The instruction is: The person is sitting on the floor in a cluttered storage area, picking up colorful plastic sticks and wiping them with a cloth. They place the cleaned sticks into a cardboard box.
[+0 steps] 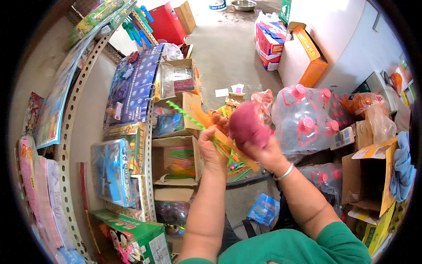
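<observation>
In the head view, both forearms rise from the lower edge, bent inward. The left hand (209, 147) is curled closed around orange strips (247, 160) and a wavy green strip (186, 115); the right hand (267, 153) is closed on a maroon cloth (249, 125). Shelving (150, 176) stands left on a grey floor (228, 53), bottles (292, 119) right. The strips slant between the hands, the cloth just beside them.
</observation>
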### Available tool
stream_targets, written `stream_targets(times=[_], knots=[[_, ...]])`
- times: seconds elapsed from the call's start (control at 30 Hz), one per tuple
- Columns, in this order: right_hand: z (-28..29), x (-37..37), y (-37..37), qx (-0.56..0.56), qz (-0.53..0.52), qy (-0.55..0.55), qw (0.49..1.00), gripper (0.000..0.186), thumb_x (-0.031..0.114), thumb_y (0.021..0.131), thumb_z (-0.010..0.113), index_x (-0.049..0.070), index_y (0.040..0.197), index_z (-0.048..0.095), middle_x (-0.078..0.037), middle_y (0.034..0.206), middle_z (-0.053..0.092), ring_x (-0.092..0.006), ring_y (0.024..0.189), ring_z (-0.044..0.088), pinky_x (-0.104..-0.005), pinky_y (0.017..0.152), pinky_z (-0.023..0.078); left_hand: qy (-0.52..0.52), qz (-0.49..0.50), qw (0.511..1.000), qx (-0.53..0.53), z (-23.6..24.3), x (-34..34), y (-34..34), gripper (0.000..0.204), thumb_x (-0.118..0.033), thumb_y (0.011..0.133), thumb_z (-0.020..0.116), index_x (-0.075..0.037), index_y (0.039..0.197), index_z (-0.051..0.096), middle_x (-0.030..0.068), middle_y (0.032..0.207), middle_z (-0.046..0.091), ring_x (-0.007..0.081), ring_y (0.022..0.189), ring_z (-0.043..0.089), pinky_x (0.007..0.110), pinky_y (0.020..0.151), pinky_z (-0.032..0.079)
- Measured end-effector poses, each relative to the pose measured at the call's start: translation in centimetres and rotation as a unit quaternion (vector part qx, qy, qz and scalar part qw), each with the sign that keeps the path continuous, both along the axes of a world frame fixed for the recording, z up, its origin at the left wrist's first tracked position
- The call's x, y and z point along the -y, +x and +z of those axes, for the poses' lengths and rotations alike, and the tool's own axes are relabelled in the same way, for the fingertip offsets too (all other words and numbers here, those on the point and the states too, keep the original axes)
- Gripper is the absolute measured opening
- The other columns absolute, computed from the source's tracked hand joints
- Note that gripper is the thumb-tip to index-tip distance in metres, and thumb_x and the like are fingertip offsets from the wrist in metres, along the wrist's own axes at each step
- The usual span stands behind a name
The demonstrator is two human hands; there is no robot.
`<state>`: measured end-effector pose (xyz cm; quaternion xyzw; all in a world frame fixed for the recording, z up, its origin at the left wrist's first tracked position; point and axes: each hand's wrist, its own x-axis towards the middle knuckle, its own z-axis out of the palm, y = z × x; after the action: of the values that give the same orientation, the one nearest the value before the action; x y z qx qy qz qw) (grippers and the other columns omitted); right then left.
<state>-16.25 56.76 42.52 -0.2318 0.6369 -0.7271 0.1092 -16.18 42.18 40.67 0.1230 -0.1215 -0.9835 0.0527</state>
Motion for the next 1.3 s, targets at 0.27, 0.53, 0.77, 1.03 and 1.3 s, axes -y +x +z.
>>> stream_targets(times=[0.27,0.53,0.77,1.03,1.3], knots=[[0.5,0.2,1.6,-0.21,0.09,0.164,0.96,0.046,0.011,0.069,0.063,0.01,0.113,0.05,-0.016,0.126,0.038,-0.0319,0.113,0.041,-0.0345,0.093,0.035,-0.006,-0.003,1.0,0.004,-1.6,1.2,-0.2,0.016,-0.007,0.079,0.047,-0.008,0.094,0.052,0.005,0.077,0.059,0.0173,0.071,0.057,0.034,0.073,0.05],[0.2,-1.8,2.6,0.077,0.216,0.059,0.972,0.039,0.017,0.079,0.057,0.005,0.115,0.046,-0.008,0.11,0.05,-0.0149,0.098,0.05,-0.029,0.084,0.041,-0.025,0.067,0.997,-0.043,-1.2,5.0,-0.5,0.021,-0.004,0.073,0.051,-0.008,0.093,0.056,0.0033,0.08,0.059,0.0142,0.066,0.054,0.031,0.069,0.05],[-1.0,-1.3,2.8,0.459,0.123,-0.149,0.867,0.038,0.017,0.085,0.049,0.002,0.118,0.04,-0.01,0.106,0.054,-0.0208,0.091,0.056,-0.0351,0.08,0.046,-0.061,0.078,0.995,-0.033,-0.3,3.4,-0.3,0.031,-0.003,0.074,0.053,-0.009,0.105,0.051,0.0029,0.086,0.059,0.0133,0.074,0.057,0.032,0.066,0.051],[-2.2,-1.2,1.4,0.367,-0.044,-0.143,0.918,0.034,0.014,0.083,0.051,0.003,0.115,0.045,-0.006,0.104,0.054,-0.0173,0.092,0.055,-0.0305,0.078,0.045,-0.14,-0.009,0.974,0.175,-4.5,5.1,-1.6,0.016,-0.003,0.078,0.053,-0.004,0.094,0.051,0.0047,0.073,0.056,0.0126,0.058,0.053,0.026,0.051,0.047],[-0.7,-1.2,0.8,0.375,-0.048,-0.174,0.909,0.036,0.012,0.083,0.049,-0.001,0.116,0.041,-0.012,0.105,0.054,-0.0217,0.09,0.057,-0.0342,0.077,0.047,-0.047,0.147,0.878,0.452,-16.4,15.1,4.2,0.01,0.0,0.074,0.048,-0.006,0.079,0.042,0.0057,0.064,0.048,0.0179,0.053,0.048,0.033,0.056,0.048]])
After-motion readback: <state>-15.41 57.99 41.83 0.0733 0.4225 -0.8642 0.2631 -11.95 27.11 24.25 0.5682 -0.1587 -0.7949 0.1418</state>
